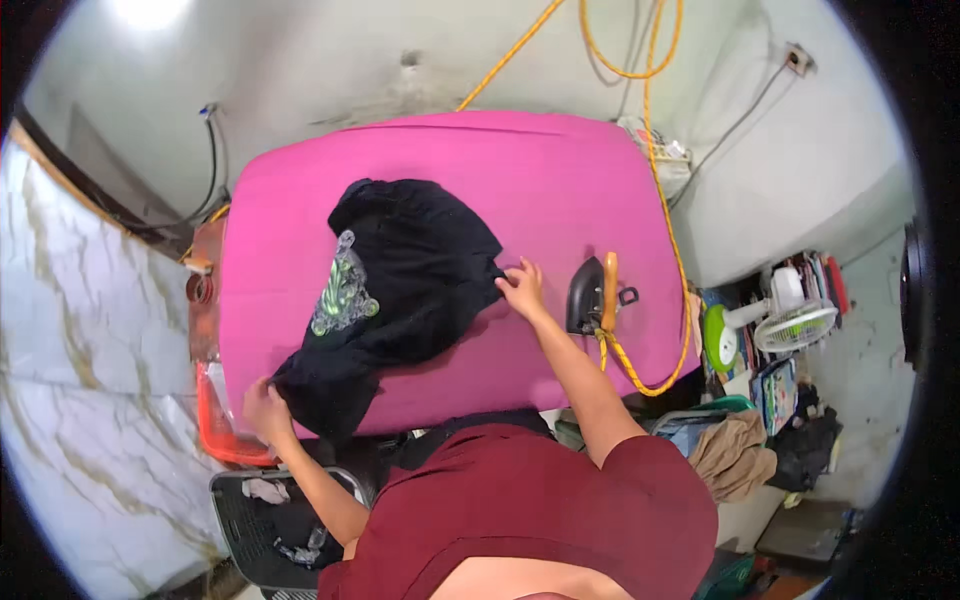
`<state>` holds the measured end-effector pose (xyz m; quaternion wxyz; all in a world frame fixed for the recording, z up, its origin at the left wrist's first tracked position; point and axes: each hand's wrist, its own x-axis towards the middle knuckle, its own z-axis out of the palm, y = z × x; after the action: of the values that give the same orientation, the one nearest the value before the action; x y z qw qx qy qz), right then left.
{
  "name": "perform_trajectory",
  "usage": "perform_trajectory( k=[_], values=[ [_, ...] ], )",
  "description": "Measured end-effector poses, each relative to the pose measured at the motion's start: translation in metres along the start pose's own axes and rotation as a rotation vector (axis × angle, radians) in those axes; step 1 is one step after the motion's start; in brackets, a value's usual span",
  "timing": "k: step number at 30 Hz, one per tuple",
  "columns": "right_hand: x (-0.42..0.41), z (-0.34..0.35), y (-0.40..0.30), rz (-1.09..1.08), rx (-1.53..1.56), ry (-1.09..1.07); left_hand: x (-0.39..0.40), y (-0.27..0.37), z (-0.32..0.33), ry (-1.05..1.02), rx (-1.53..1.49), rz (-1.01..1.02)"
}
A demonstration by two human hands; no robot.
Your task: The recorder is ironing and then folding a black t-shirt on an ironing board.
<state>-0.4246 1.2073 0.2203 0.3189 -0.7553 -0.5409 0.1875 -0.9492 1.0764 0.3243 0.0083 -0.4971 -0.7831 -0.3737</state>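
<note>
A black T-shirt [420, 262] with a green and grey print [345, 292] lies rumpled over a pink cloth-covered table [540, 172]. Near the table's front left corner, my left hand [268, 411] pinches one edge of the shirt, and part of the fabric hangs over the front edge. My right hand [523, 286] grips another edge between thumb and fingers at the shirt's right side. To the right of that hand, an electric iron [586, 296] with a wooden handle rests on the pink cover.
The iron's yellow cord [660, 191] loops along the table's right side. Black basket [247, 525] with clothes and red basket [225, 442] stand at left. On the right are a green and white fan [793, 326] and a brown garment [735, 454] over a basket.
</note>
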Motion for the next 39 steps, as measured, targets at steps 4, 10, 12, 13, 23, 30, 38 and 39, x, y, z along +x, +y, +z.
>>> perform_trajectory(
  k=[4, 10, 12, 13, 23, 30, 38, 39],
  values=[
    [0.042, -0.057, 0.008, -0.109, 0.408, -0.157, 0.012, 0.004, -0.039, 0.093, 0.079, 0.077],
    [0.014, -0.225, -0.083, -0.238, 0.819, -0.18, 0.037, 0.009, -0.087, 0.237, 0.073, 0.177],
    [-0.002, -0.254, -0.1, -0.304, 1.012, -0.086, 0.049, 0.031, -0.105, 0.258, -0.091, 0.185],
    [-0.019, -0.263, -0.124, -0.26, 1.2, -0.032, 0.052, 0.05, -0.117, 0.308, -0.086, 0.183],
    [-0.053, -0.315, -0.105, -0.494, 1.295, -0.13, 0.098, 0.119, -0.17, 0.613, -0.227, 0.304],
    [0.073, -0.28, -0.072, -0.05, 1.234, -0.009, 0.189, 0.159, -0.05, 0.029, -0.403, 0.367],
    [0.119, -0.328, -0.085, 0.034, 1.591, 0.11, 0.269, 0.217, -0.089, 0.553, -0.404, 0.465],
    [0.105, -0.334, -0.102, -0.09, 1.595, 0.058, 0.276, 0.21, -0.095, 0.597, -0.457, 0.516]
  ],
)
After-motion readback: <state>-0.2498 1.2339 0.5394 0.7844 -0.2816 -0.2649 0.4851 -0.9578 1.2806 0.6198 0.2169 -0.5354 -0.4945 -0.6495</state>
